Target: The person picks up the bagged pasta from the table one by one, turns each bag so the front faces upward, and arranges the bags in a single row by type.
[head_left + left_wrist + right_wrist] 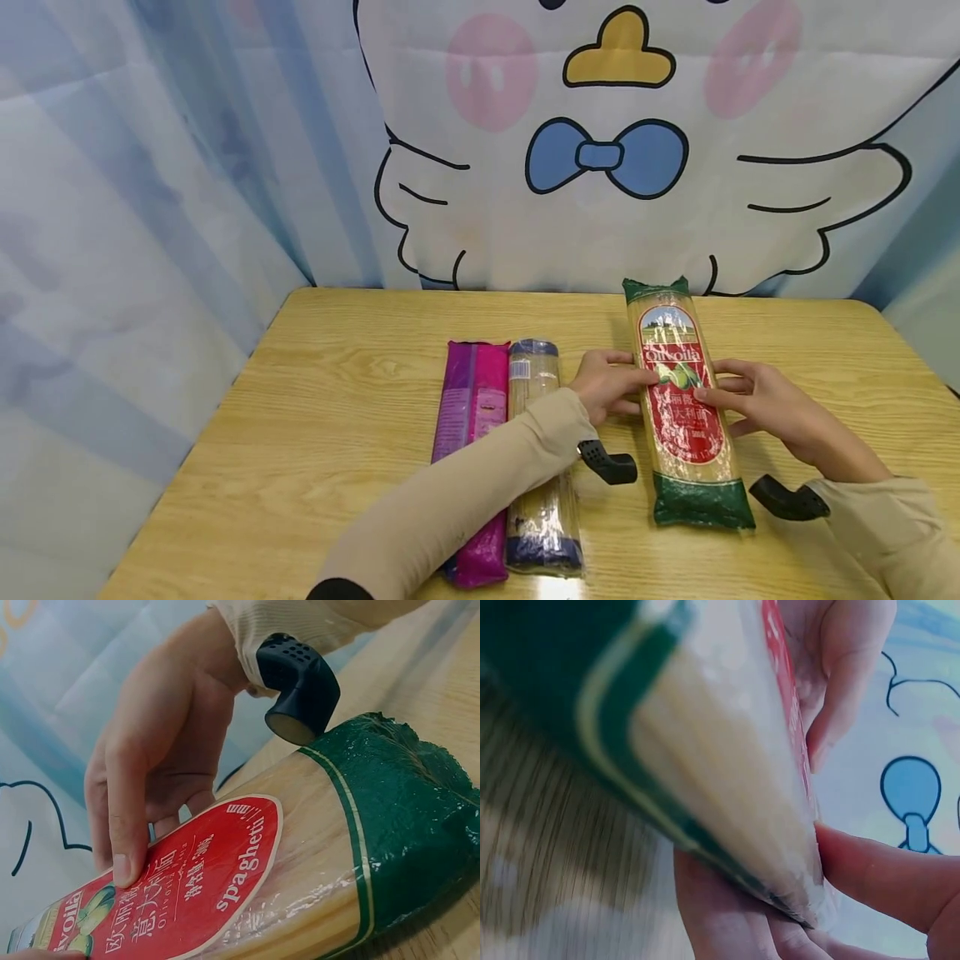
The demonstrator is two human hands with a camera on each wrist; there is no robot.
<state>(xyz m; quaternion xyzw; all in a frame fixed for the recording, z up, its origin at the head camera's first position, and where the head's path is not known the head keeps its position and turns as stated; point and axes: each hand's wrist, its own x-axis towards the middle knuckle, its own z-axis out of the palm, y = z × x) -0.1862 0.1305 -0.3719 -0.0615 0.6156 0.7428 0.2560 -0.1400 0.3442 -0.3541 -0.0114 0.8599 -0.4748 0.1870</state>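
Observation:
A spaghetti pack (684, 425) with green ends and a red label is tilted slightly between both hands on the right side of the table. My left hand (609, 387) grips its left edge, thumb on the label, as the left wrist view also shows. On the opposite edge, my right hand (783, 417) holds the pack with thumb on top. In the right wrist view, the fingers (727, 919) of that hand curl beneath the pack's edge. The left hand's other fingers are partly hidden behind the pack.
A pink and purple packet (471, 400) lies left of the hands, beside a clear noodle pack (543, 521) with blue ends. My left forearm crosses above both. The wooden table (322, 400) meets a printed curtain (510, 225) at its back edge.

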